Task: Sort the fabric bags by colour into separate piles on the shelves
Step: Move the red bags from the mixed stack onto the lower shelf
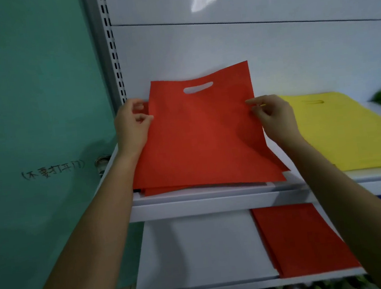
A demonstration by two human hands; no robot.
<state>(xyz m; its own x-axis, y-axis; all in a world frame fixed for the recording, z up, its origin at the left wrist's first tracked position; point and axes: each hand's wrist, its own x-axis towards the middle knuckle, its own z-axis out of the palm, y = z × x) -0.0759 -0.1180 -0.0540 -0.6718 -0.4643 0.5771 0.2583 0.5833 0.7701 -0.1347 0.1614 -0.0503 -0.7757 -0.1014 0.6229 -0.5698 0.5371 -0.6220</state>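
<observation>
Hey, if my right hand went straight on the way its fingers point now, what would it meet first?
The red bag. The right hand points left at the bag's right edge and seems to pinch it, so there is no gap. What lies behind the bag is unclear.

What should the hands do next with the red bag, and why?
Probably lower the red bag flat onto the red pile and let go: the left hand and right hand pinch its side edges, with its top raised above that same-coloured pile.

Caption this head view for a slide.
Left hand and right hand pinch a red bag over the red pile.
</observation>
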